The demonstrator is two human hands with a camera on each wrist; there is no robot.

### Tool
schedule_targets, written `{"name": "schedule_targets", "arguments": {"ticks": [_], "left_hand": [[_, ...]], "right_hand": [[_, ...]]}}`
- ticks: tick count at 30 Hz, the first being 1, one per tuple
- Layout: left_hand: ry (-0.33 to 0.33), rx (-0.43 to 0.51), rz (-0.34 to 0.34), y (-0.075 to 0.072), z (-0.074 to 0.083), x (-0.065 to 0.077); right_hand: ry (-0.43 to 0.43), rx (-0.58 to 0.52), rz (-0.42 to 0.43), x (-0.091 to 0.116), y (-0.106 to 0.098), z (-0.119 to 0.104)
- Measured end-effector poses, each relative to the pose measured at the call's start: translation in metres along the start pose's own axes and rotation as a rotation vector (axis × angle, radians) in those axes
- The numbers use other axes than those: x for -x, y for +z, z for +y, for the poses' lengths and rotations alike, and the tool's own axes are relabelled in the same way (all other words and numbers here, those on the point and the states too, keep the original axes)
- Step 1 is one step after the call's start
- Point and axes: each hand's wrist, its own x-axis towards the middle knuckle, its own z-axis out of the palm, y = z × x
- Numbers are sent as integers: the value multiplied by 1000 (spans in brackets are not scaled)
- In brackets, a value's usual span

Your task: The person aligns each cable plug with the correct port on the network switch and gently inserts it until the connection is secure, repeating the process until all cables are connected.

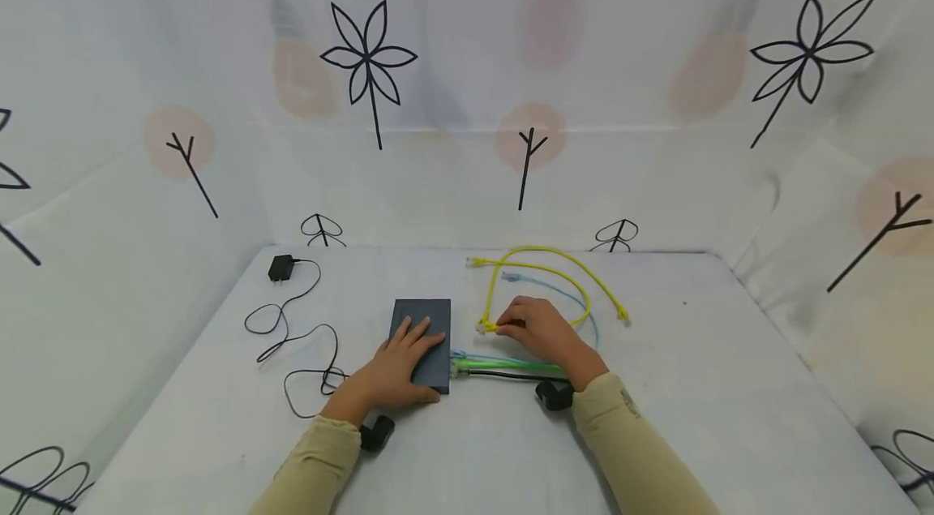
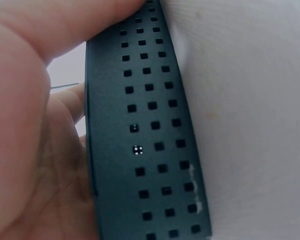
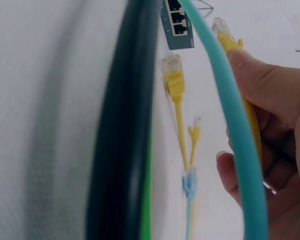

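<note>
A dark network switch (image 1: pixel 436 365) lies on the white table, and my left hand (image 1: pixel 400 369) rests on it with fingers spread over the top. The left wrist view shows the thumb against its vented side (image 2: pixel 155 125). My right hand (image 1: pixel 540 328) pinches a yellow network cable (image 3: pixel 252 120) just behind its clear plug (image 3: pixel 221 27), to the right of the switch. Light blue, green (image 1: pixel 511 366) and black (image 1: pixel 503 375) cables run from the switch's right side, passing below the right hand. Some ports (image 3: pixel 179 22) show in the right wrist view.
A second yellow cable end (image 3: pixel 175 85) and a light blue plug (image 1: pixel 513 277) lie behind the right hand. At the far left sits a black power adapter (image 1: pixel 280 268), its thin cord (image 1: pixel 332 328) looping toward the left hand. White patterned cloth (image 1: pixel 452 174) surrounds the table.
</note>
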Motion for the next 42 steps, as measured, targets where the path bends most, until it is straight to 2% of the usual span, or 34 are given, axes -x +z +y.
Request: {"name": "schedule_targets", "arguments": {"ticks": [16,27,42], "left_hand": [[-6,-21,4,-8,0,-5],[0,-7,8,-7,1,-3],[-10,-1,10,-3,2,0]], "right_hand": [[63,-18,-64,-10,-3,-11],[26,-26,-46,-10,10,-15],[42,-26,-69,-8,18,-17]]}}
